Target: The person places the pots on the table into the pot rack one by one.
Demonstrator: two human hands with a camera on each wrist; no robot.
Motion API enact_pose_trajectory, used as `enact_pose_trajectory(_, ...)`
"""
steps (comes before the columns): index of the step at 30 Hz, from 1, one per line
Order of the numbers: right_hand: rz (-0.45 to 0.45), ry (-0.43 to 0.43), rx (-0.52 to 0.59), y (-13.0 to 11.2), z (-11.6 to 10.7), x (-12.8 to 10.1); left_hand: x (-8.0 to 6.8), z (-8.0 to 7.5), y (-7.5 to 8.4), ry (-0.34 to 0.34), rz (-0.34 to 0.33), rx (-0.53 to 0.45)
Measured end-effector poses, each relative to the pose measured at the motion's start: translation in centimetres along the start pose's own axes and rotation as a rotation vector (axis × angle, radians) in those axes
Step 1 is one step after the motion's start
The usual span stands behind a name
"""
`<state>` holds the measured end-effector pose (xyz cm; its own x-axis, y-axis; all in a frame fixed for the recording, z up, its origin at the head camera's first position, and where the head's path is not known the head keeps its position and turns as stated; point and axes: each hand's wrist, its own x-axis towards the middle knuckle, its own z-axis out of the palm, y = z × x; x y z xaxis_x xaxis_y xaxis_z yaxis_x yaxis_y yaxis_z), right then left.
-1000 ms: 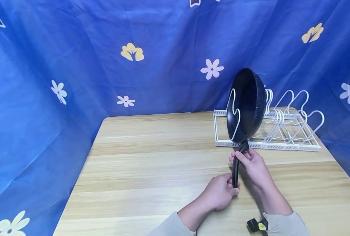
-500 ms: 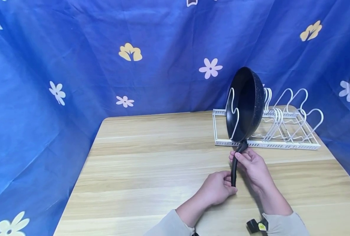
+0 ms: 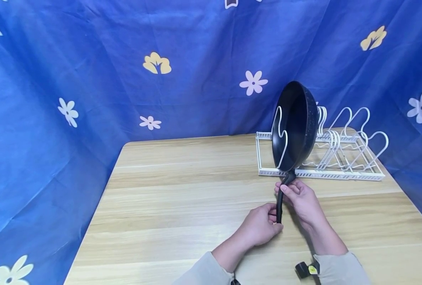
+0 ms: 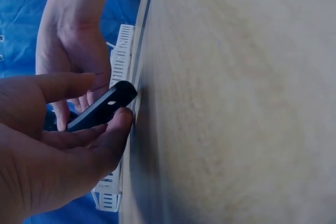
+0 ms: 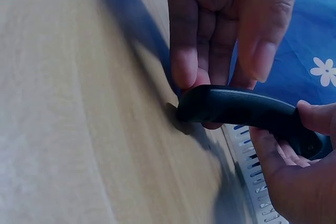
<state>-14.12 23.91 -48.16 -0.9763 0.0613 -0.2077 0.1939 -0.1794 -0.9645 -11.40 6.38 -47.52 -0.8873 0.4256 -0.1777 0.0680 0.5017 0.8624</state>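
A black frying pan [image 3: 296,126] stands on its edge in the white wire rack [image 3: 321,174], behind the leftmost wire loop. Its handle [image 5: 247,109] points toward me over the table. My right hand [image 3: 303,202] pinches the handle close to the pan, thumb on the near side. Around the handle's free end my left hand [image 3: 260,225] is loosely curled, fingertips touching it. In the left wrist view the handle's end with its hanging hole [image 4: 112,103] shows between the left fingers.
To the pan's right, several white wire dividers [image 3: 333,150] rise from the rack. The wooden table [image 3: 182,198] extends left and in front of it. A blue patterned cloth [image 3: 203,79] hangs behind. A small black device [image 3: 303,270] is at the right wrist.
The handle's free end has swung slightly left, both hands moving along with it. The pan stays on edge in the rack, nearly unmoved.
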Motion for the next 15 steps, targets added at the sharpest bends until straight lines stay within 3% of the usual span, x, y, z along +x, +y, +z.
enact_pose_trajectory(8,0.014,0.004,-0.01,0.1,0.1,0.4,-0.2,-0.2,0.2,-0.044,-0.03,-0.049)
enact_pose_trajectory(10,0.019,0.011,-0.032,0.1,0.0,0.4,-0.4,-0.4,0.1,-0.045,-0.023,-0.019)
enact_pose_trajectory(12,0.019,0.025,-0.1,0.2,-0.1,0.4,-0.6,-0.5,-0.3,-0.04,0.005,0.056)
enact_pose_trajectory(15,-0.012,0.046,-0.346,0.1,-0.4,0.1,-1.3,-1.2,-0.5,-0.028,0.029,0.189)
